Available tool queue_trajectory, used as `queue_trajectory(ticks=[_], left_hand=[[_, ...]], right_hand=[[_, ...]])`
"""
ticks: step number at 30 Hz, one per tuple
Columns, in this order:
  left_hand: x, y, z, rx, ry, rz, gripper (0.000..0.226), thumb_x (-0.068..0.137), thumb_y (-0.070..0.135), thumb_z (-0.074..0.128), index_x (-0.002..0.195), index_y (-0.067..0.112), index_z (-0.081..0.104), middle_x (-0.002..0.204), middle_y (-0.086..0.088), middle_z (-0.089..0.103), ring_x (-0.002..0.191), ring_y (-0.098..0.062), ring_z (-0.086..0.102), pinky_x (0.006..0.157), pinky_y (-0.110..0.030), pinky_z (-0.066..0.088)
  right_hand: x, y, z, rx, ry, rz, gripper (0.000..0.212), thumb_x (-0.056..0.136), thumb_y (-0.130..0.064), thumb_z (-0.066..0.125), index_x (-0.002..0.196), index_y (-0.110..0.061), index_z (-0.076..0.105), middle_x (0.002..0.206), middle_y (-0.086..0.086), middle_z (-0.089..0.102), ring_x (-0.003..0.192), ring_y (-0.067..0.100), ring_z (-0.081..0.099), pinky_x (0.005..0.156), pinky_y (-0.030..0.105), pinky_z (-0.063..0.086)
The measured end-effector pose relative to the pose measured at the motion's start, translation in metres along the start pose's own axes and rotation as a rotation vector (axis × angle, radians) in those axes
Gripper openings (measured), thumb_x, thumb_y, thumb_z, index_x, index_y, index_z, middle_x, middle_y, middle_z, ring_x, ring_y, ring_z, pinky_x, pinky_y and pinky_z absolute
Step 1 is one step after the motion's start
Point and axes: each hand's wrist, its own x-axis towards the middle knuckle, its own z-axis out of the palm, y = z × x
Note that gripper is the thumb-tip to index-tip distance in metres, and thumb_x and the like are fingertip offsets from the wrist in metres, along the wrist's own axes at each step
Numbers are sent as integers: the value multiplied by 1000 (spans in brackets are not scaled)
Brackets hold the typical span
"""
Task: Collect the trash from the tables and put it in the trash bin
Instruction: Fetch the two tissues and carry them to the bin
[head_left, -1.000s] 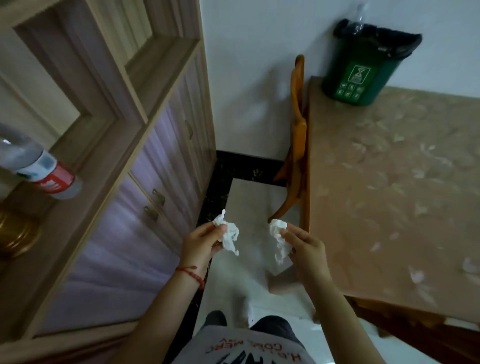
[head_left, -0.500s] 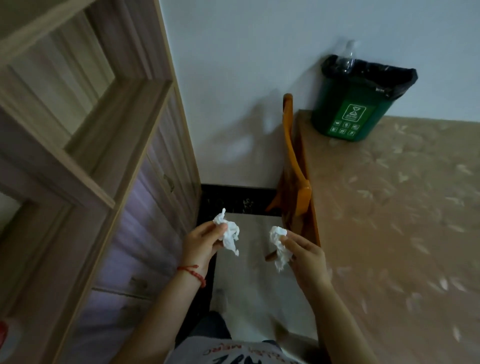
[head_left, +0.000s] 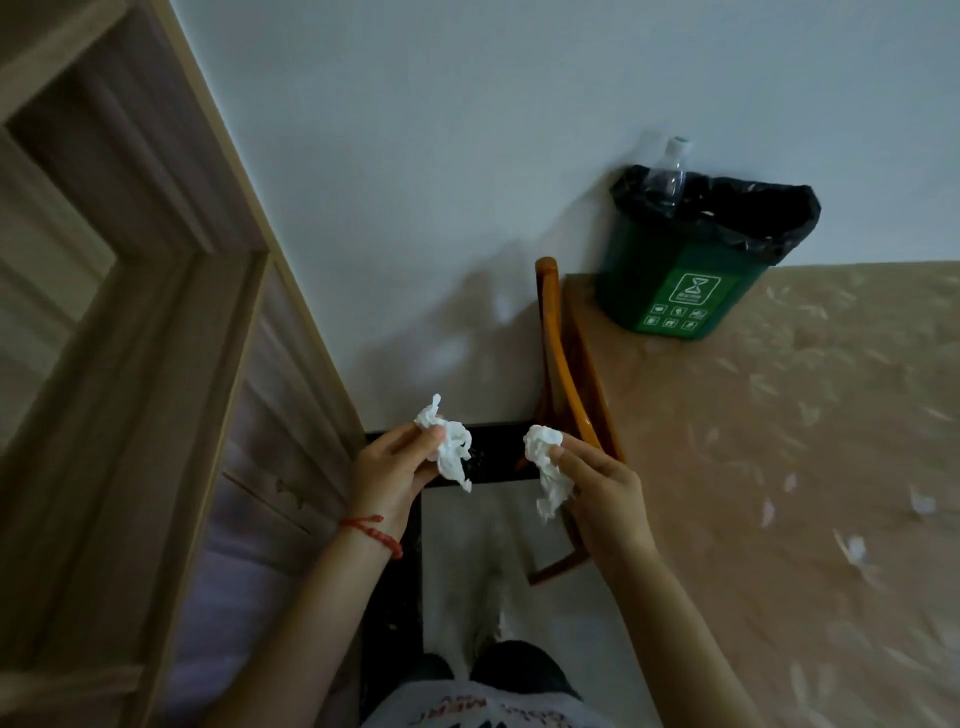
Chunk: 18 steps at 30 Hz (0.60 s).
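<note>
My left hand (head_left: 397, 465) pinches a crumpled white tissue (head_left: 453, 448) between thumb and fingers. My right hand (head_left: 602, 491) holds a second crumpled white tissue (head_left: 546, 467) the same way. Both hands hover over the floor gap, left of the table. A green trash bin (head_left: 680, 280) with a black liner stands on the table's far left corner against the wall, well beyond and to the right of my hands. A clear plastic bottle (head_left: 667, 174) sticks out of the bin.
The tan patterned table (head_left: 779, 441) fills the right side. An orange wooden chair (head_left: 563, 384) is tucked at its left edge. A wooden shelf cabinet (head_left: 156, 389) lines the left. A narrow floor strip (head_left: 483, 561) runs between them toward the white wall.
The view has tilted up and moved toward the wall; the bin looks closer and lower in frame. The bottle on the shelf has left the view. Both hands keep their tissues.
</note>
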Motion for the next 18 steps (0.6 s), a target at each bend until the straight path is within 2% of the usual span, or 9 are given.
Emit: queue_trajectory(ticks=[2, 5, 7, 11, 14, 18], left_hand=[[25, 7, 15, -9, -2, -1, 10, 85, 4, 57, 84, 6, 67, 72, -4, 70, 70, -18, 66, 63, -26, 56], [58, 17, 37, -26, -10, -3, 12, 85, 3, 56, 83, 7, 67, 70, -1, 70, 69, -16, 67, 61, -23, 55], [80, 26, 53, -17, -32, -8, 10, 84, 4, 57, 85, 6, 67, 76, -7, 70, 75, -24, 67, 64, -26, 56], [112, 37, 78, -11, -42, -17, 11, 84, 5, 58, 91, 6, 67, 88, -16, 68, 83, -32, 66, 67, -33, 57], [132, 42, 101, 29, -87, -26, 12, 84, 5, 58, 92, 5, 67, 89, -15, 69, 83, -31, 67, 70, -36, 58], [157, 43, 134, 52, -183, -91, 12, 84, 4, 57, 90, 7, 67, 77, -4, 73, 73, -16, 70, 60, -25, 55]], right_hand=[[26, -12, 1, 16, 1, -25, 15, 84, -7, 61, 88, -15, 73, 88, 8, 74, 80, 21, 68, 68, 34, 56], [64, -30, 0, 45, -21, -49, 16, 84, -9, 62, 96, -9, 73, 93, 19, 70, 71, 21, 63, 58, 31, 49], [87, -42, -3, 81, -12, -43, 19, 82, -11, 64, 100, -7, 71, 94, 20, 69, 69, 21, 63, 62, 34, 48], [118, -60, -15, 103, 72, -29, 15, 84, -8, 61, 93, -11, 73, 90, 15, 73, 76, 26, 68, 71, 38, 54], [136, -70, -27, 117, 131, -34, 16, 84, -7, 61, 95, -8, 72, 86, 15, 73, 64, 22, 65, 58, 34, 50], [148, -79, -45, 209, 240, -12, 15, 84, -4, 59, 94, -7, 70, 75, 9, 73, 57, 19, 64, 47, 29, 51]])
